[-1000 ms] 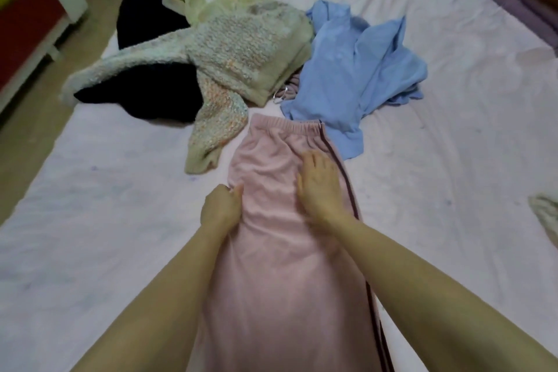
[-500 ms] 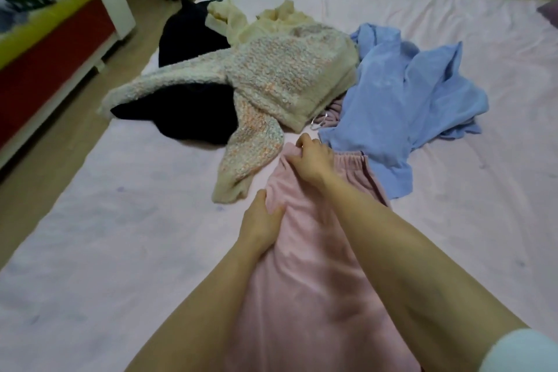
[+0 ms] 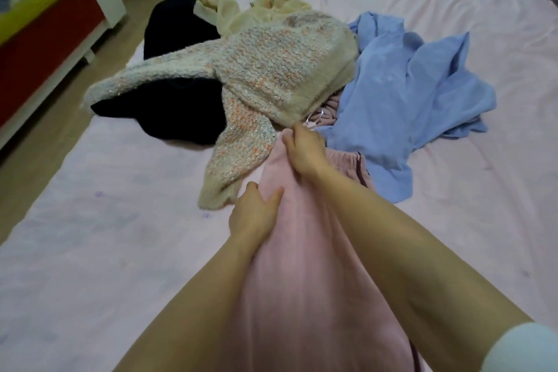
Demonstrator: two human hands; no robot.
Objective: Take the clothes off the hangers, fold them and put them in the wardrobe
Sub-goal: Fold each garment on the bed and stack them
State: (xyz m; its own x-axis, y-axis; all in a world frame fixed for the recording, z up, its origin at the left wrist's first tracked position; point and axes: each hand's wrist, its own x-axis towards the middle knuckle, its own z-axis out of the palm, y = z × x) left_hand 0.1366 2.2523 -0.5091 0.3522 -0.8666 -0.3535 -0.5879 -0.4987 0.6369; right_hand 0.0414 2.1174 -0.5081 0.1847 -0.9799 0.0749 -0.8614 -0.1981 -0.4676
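Pink trousers (image 3: 308, 281) with a dark side stripe lie lengthwise on the bed, running toward me. My right hand (image 3: 305, 151) pinches the left corner of their waistband at the far end. My left hand (image 3: 255, 213) grips the trousers' left edge lower down, thumb on top of the cloth. Beyond the waistband lies a pile: a speckled knit sweater (image 3: 271, 69), a blue shirt (image 3: 404, 90), a black garment (image 3: 175, 112) and a cream garment (image 3: 256, 9). A bit of mauve cloth with a metal hanger hook (image 3: 324, 113) shows under the sweater.
The pink bedsheet (image 3: 105, 235) spreads wide on both sides of the trousers. A red and white cabinet with a yellow top (image 3: 45, 27) stands across the floor strip on the left. Curtains hang at the far end.
My right hand went from lying flat on the trousers to the waistband's left corner, which it now pinches. My left hand kept its hold on the left edge. The view tilted up.
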